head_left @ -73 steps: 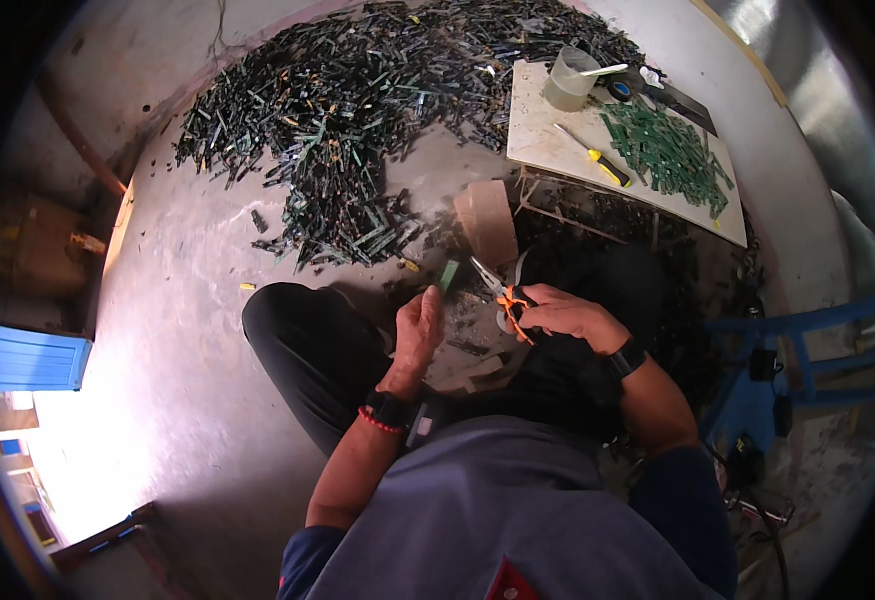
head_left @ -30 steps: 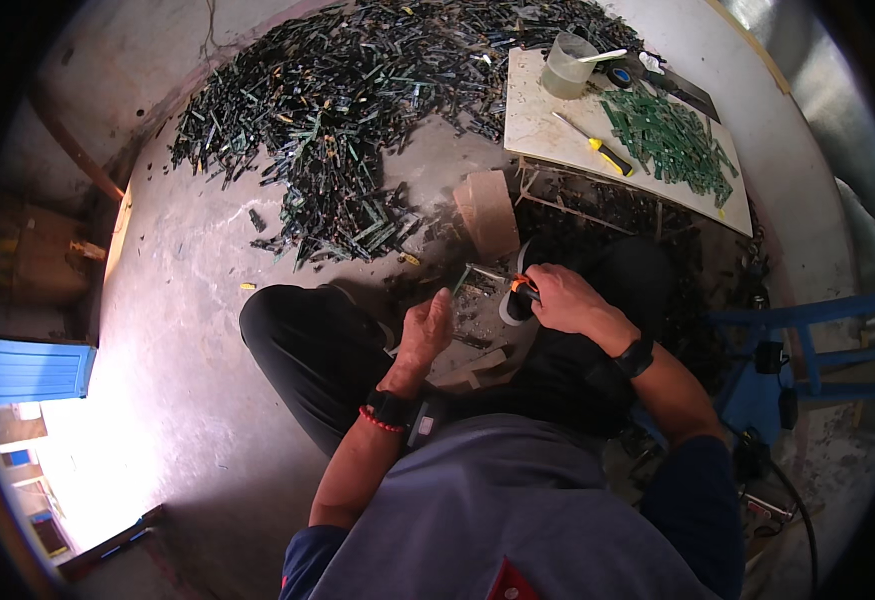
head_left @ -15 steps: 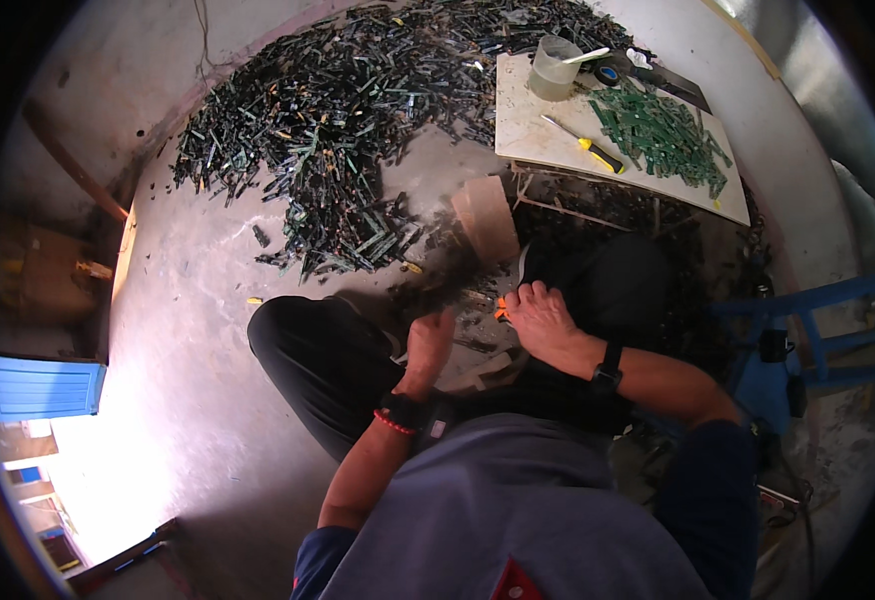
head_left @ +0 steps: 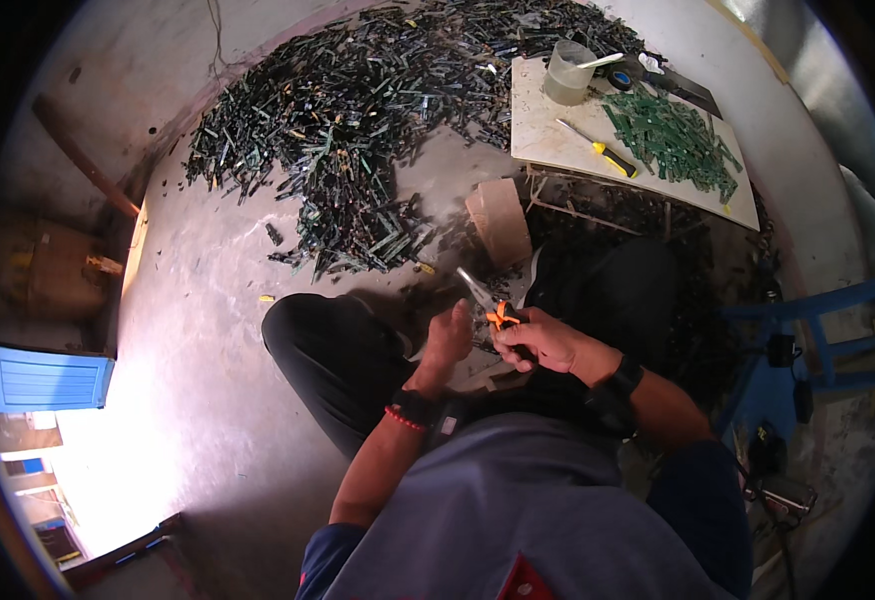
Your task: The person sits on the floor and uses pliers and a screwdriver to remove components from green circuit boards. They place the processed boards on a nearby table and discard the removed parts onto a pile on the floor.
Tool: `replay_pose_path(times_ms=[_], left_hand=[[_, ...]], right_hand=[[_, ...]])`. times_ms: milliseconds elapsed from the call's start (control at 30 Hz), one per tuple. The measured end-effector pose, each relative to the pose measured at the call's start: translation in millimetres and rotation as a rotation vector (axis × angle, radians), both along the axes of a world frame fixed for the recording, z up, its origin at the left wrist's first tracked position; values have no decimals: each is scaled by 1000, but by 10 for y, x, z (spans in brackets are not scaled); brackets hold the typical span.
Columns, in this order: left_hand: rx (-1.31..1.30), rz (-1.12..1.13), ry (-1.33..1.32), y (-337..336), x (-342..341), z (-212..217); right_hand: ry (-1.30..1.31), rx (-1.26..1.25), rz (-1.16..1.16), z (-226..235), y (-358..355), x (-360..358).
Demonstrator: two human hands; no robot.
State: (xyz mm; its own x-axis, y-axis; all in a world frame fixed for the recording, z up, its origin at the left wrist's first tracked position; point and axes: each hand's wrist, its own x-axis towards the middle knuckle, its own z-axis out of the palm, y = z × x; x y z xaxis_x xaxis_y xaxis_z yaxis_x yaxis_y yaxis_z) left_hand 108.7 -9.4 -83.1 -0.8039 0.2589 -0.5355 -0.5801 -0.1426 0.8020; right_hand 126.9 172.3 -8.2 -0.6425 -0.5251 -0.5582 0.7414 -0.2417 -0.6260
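Note:
My right hand (head_left: 546, 345) is wrapped round a pair of pliers (head_left: 476, 287) with orange handles. Their long metal jaws point up and to the left, away from me. Close beside them on the left, my left hand (head_left: 450, 335) is closed with the thumb side up; whatever it may hold is hidden. Both hands hover between my bent legs, over scattered dark bits on the floor. Just beyond them stands a piece of brown cardboard (head_left: 499, 222).
A big heap of dark narrow strips (head_left: 348, 130) covers the far floor. On a low table (head_left: 548, 135) at right lie green strips (head_left: 673, 140), a yellow-black screwdriver (head_left: 613, 158), a translucent beaker (head_left: 568, 75) and a blue tape roll (head_left: 619, 79). A blue stool (head_left: 808, 330) stands right.
My right hand has turned over and drawn slightly back, bringing the pliers' jaws into clear view. My left hand stays closed beside it. The whole view has shifted a little.

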Motion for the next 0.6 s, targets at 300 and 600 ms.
replay_pose_path(times_ms=[300, 600], left_hand=[[239, 9, -6, -109, -39, 111], [218, 65, -12, -99, -43, 142]], right_hand=[[503, 1058, 393, -180, 337, -398], [867, 1362, -102, 125, 414, -696]])
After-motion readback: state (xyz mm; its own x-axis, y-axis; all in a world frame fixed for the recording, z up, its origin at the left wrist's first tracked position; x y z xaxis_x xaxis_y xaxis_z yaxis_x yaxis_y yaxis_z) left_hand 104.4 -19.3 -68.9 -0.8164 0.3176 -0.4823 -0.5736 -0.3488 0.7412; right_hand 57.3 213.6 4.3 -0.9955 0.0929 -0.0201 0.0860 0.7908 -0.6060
